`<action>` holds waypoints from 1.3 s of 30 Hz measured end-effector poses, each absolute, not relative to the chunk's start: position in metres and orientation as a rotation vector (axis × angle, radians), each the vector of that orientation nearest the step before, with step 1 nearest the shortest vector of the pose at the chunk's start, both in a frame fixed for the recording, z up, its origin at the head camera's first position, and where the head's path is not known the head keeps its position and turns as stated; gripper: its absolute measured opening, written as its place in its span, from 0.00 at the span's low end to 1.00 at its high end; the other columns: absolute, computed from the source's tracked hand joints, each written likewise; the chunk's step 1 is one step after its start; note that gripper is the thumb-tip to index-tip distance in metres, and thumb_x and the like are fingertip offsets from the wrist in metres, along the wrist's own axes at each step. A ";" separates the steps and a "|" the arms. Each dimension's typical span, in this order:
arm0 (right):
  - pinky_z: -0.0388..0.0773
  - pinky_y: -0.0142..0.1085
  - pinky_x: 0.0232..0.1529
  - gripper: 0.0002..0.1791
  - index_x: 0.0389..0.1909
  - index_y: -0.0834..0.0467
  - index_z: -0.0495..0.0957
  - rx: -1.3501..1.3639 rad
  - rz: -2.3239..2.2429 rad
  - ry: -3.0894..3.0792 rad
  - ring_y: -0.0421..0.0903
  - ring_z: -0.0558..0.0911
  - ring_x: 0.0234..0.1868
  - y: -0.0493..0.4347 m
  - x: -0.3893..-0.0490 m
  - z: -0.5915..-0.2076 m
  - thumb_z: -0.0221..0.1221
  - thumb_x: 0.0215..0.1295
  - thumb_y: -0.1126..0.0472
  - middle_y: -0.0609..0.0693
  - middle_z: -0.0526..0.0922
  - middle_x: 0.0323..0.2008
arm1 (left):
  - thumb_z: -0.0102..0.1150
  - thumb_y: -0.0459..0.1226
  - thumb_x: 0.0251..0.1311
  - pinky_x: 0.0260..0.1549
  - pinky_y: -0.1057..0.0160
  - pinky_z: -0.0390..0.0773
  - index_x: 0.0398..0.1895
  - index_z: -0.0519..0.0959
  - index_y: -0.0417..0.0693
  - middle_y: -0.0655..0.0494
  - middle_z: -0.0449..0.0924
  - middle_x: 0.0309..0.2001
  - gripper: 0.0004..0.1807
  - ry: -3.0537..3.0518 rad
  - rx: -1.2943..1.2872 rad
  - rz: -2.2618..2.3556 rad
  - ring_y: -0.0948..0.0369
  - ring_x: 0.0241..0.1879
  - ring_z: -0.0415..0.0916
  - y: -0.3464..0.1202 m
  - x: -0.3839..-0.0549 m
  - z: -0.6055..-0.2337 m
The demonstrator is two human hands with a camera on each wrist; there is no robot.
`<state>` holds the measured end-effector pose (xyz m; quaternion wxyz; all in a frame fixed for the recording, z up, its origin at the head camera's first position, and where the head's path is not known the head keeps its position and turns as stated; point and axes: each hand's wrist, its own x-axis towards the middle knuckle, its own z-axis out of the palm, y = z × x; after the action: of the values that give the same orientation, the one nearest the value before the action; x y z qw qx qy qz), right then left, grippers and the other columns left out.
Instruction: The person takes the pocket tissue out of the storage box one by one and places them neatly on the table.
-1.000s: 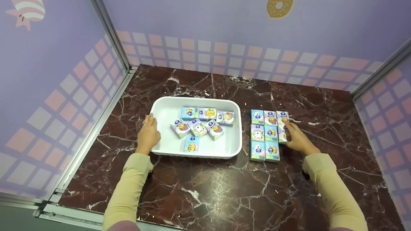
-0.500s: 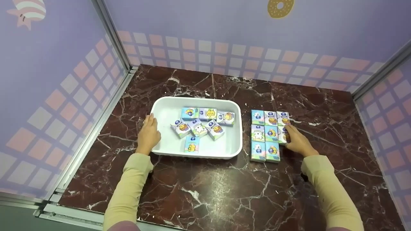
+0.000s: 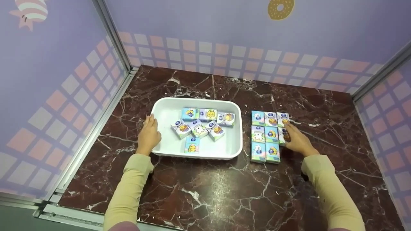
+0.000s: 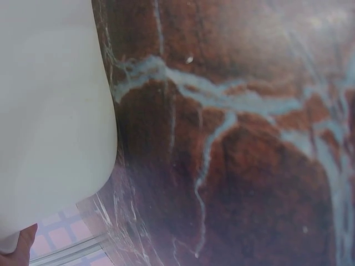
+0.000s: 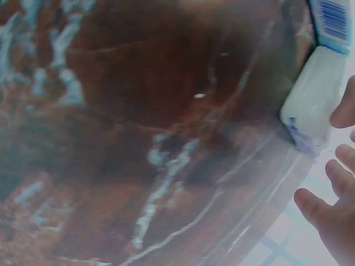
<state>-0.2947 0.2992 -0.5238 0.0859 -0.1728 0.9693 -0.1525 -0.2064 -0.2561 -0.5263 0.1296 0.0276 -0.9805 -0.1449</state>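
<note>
A white plastic tray (image 3: 167,144) stands left of centre and holds several small cartoon-printed tissue packs (image 3: 199,129). My left hand (image 3: 149,136) rests against its left side, fingers fairly straight along the rim. In the left wrist view only a fingertip (image 4: 21,244) shows beside the tray's white wall (image 4: 55,111). To the right, more packs (image 3: 271,134) lie side by side in a block. My right hand (image 3: 298,139) touches the pack (image 3: 282,135) in the block's right column, partly covering it. The right wrist view shows a fingertip (image 5: 345,111) at a pack's white side (image 5: 316,94), other fingers spread apart.
Both arms rest over a dark red marble-patterned tabletop (image 3: 218,192). Purple panels with pink and white squares (image 3: 205,48) enclose it at the back and sides. A metal rail (image 3: 93,138) runs along the left edge.
Over the last second, the right-column packs have come closer into line with the block, and my right hand has shifted slightly. My left hand and the tray have stayed put.
</note>
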 end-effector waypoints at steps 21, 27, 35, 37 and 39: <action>0.61 0.58 0.56 0.44 0.64 0.62 0.54 -0.920 -0.760 2.874 0.61 0.55 0.65 0.215 -0.289 -0.489 0.55 0.40 0.69 0.62 0.53 0.66 | 0.49 0.29 0.47 0.60 0.48 0.59 0.56 0.64 0.27 0.40 0.54 0.65 0.29 -2.890 0.107 -0.466 0.45 0.65 0.50 -0.256 -0.206 -0.526; 0.65 0.55 0.54 0.45 0.65 0.62 0.53 -1.048 -0.762 2.815 0.58 0.59 0.64 0.181 -0.285 -0.480 0.56 0.39 0.67 0.59 0.53 0.66 | 0.49 0.29 0.45 0.60 0.49 0.59 0.55 0.65 0.26 0.39 0.56 0.64 0.28 -2.861 0.085 -0.443 0.45 0.64 0.53 -0.256 -0.206 -0.526; 0.68 0.52 0.54 0.41 0.64 0.63 0.56 -1.119 -0.672 2.787 0.58 0.60 0.64 0.142 -0.284 -0.480 0.56 0.42 0.63 0.62 0.55 0.65 | 0.49 0.29 0.45 0.60 0.49 0.59 0.55 0.65 0.26 0.39 0.56 0.64 0.28 -2.868 0.085 -0.432 0.45 0.64 0.53 -0.256 -0.206 -0.525; 0.67 0.51 0.56 0.42 0.64 0.62 0.56 -1.111 -0.658 2.774 0.58 0.59 0.64 0.134 -0.284 -0.481 0.55 0.42 0.63 0.62 0.55 0.65 | 0.49 0.29 0.45 0.61 0.49 0.59 0.55 0.65 0.27 0.40 0.56 0.64 0.28 -2.870 0.086 -0.436 0.45 0.64 0.52 -0.256 -0.206 -0.525; 0.65 0.51 0.58 0.42 0.65 0.62 0.54 -1.112 -0.639 2.758 0.58 0.59 0.64 0.127 -0.285 -0.483 0.55 0.42 0.64 0.62 0.55 0.65 | 0.50 0.29 0.45 0.60 0.49 0.59 0.55 0.66 0.27 0.40 0.56 0.65 0.28 -2.870 0.090 -0.433 0.45 0.64 0.53 -0.256 -0.206 -0.525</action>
<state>-0.2854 0.1270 -0.4834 0.0503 -0.3651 0.9056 -0.2098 -0.2056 -0.2560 -0.5252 0.1188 0.0308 -0.9813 -0.1480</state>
